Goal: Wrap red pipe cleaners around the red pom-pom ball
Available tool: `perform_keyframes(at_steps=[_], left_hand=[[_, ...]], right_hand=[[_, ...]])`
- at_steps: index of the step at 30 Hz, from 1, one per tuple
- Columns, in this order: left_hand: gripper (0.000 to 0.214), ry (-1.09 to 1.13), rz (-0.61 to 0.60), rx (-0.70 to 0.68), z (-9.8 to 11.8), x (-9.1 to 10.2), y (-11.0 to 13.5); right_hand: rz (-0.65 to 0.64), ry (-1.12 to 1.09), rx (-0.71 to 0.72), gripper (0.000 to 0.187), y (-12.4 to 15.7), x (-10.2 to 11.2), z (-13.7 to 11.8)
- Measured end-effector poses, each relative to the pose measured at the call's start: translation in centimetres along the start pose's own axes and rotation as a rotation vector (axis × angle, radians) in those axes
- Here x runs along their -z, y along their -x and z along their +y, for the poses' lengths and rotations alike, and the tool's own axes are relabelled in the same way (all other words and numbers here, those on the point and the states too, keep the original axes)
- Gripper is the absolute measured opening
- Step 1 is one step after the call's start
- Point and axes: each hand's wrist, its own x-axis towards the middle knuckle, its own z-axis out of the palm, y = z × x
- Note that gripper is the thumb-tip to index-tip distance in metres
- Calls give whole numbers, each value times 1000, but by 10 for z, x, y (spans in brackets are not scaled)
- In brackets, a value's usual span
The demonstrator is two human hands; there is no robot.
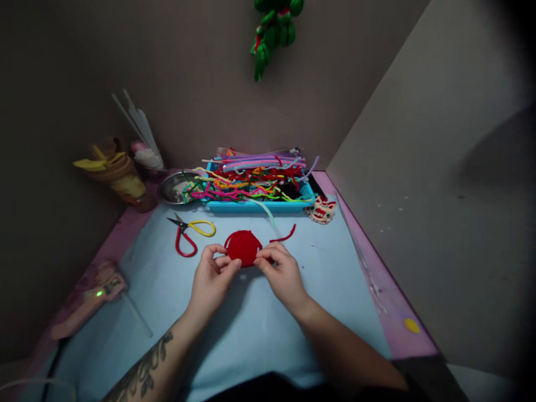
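A round red pad [243,247] wound from pipe cleaner sits just above the light blue mat [251,324], held between both hands. My left hand [212,277] pinches its lower left edge with thumb and fingers. My right hand [282,272] pinches its right edge. A loose red pipe-cleaner end [285,235] trails out to the right of the pad onto the mat.
A blue tray [257,205] heaped with several coloured pipe cleaners stands behind. Scissors [190,233] with red and yellow handles lie at left. A metal dish [173,187], a pink glue gun [90,298] and a small crafted figure [321,210] surround the mat. Grey walls close in.
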Motion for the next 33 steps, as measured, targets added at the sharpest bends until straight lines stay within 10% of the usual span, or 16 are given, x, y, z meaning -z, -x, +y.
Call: perform_keyframes(at_steps=[33], left_hand=[[46,-12,-25,-85,-2,2,-2]], right_hand=[[-158,-156,-193,19,-6,-2,-1]])
